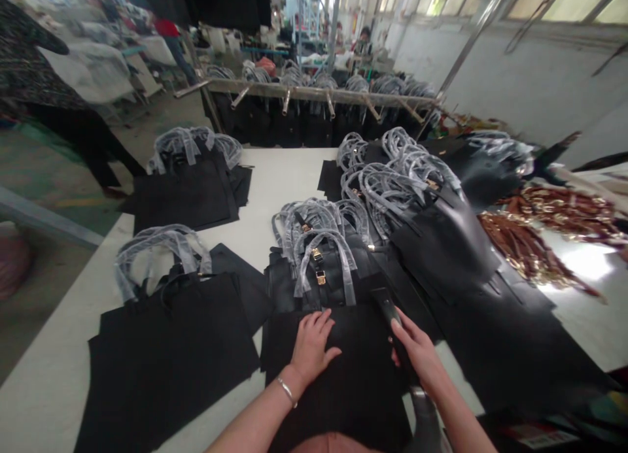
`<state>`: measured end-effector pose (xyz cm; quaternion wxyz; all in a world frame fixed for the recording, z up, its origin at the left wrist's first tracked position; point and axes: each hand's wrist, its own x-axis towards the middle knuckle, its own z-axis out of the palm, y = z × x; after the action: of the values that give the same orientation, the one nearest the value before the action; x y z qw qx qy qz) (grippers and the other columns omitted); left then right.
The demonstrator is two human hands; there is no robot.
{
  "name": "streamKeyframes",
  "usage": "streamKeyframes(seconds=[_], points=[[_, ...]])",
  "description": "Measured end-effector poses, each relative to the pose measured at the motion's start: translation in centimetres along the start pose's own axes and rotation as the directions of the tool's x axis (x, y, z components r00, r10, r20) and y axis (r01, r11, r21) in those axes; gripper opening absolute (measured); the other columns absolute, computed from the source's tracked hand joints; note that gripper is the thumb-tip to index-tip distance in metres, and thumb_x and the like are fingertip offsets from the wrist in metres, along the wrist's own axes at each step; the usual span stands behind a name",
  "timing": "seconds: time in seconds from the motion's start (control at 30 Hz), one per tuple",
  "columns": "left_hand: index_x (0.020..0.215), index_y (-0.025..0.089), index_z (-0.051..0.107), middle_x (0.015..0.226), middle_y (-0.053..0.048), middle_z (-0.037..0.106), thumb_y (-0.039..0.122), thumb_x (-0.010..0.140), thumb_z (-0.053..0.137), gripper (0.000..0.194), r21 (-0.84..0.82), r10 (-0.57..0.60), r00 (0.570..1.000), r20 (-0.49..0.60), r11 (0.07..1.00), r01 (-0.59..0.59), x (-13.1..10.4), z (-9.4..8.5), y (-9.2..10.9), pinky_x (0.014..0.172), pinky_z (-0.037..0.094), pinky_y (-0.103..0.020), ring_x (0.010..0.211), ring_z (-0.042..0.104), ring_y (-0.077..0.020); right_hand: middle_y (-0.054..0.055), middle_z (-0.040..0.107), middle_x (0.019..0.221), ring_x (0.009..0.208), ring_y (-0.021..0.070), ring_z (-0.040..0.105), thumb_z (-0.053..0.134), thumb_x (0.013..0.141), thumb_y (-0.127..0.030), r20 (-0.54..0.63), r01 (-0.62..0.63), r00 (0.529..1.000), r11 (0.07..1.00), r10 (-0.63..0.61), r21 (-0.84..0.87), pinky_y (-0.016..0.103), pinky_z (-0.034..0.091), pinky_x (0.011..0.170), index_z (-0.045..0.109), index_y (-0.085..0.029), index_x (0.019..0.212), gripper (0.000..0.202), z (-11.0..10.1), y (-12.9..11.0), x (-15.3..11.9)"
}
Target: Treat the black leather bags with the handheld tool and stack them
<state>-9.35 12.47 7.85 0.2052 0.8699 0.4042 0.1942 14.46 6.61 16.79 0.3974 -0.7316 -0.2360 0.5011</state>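
My left hand [313, 348] lies flat, fingers stretched out, on a black bag panel [350, 387] in front of me. My right hand [415, 345] is closed around a black handheld tool [385, 302] with a wide flat head; a thick dark hose or cord seems to run down from it. The tool's head is over the right part of the panel's upper edge. Whether it touches the panel I cannot tell. Just beyond my left hand, bag handles [326, 244] wrapped in clear plastic stand up, with gold buckles [320, 278] on black straps.
Stacked black bag pieces [171, 361] lie on the white table [279, 172] at left. Larger black bags [441, 237] with wrapped handles pile up at right, beside brown straps [534, 244] with gold fittings. A metal rack [314, 90] stands behind. A person [44, 80] is at far left.
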Motion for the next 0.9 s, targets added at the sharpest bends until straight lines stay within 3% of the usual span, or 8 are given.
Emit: streamKeyframes(seconds=[0.17,0.37,0.63,0.9], points=[[0.130,0.019,0.046,0.141,-0.013,0.044,0.022,0.086,0.058,0.045,-0.047,-0.019,0.995,-0.096,0.999,0.014,-1.6,0.1,-1.3,0.104,0.039,-0.051,0.129,0.041,-0.0284,-0.004,0.059,0.064,0.038,0.0107,0.054,0.059,0.084,-0.048,0.161,-0.053,0.984,0.990,0.074,-0.133,0.022,0.043,0.036,0.040,-0.024,0.143,0.068,0.5,1.5,-2.5],[0.125,0.016,0.046,0.134,-0.018,0.045,0.032,0.085,0.062,0.045,-0.032,-0.244,0.923,-0.298,0.969,0.246,-3.8,0.1,-2.7,0.101,0.039,-0.054,0.125,0.044,-0.0331,-0.005,0.057,0.060,0.032,0.0083,0.051,0.056,0.085,-0.049,0.334,-0.117,0.926,0.976,0.174,-0.185,0.018,0.037,0.029,0.040,-0.022,0.143,0.067,4.7,2.3,-3.1],[0.122,0.018,0.045,0.134,-0.016,0.046,0.034,0.078,0.071,0.054,-0.130,-0.332,0.902,-0.276,0.943,0.307,-4.6,0.6,-3.5,0.100,0.040,-0.053,0.124,0.044,-0.0324,-0.006,0.057,0.057,0.030,0.0078,0.050,0.054,0.087,-0.046,0.345,-0.118,0.920,0.970,0.187,-0.211,0.017,0.037,0.028,0.039,-0.023,0.144,0.063,8.8,0.2,-1.6],[0.125,0.018,0.044,0.133,-0.016,0.047,0.037,0.078,0.072,0.058,-0.173,-0.346,0.891,-0.294,0.936,0.306,-4.5,0.7,-3.5,0.100,0.041,-0.055,0.124,0.045,-0.0333,-0.004,0.057,0.057,0.030,0.0097,0.049,0.051,0.088,-0.043,0.335,-0.142,0.912,0.948,0.238,-0.286,0.019,0.036,0.027,0.040,-0.019,0.143,0.062,8.0,0.1,-2.2]])
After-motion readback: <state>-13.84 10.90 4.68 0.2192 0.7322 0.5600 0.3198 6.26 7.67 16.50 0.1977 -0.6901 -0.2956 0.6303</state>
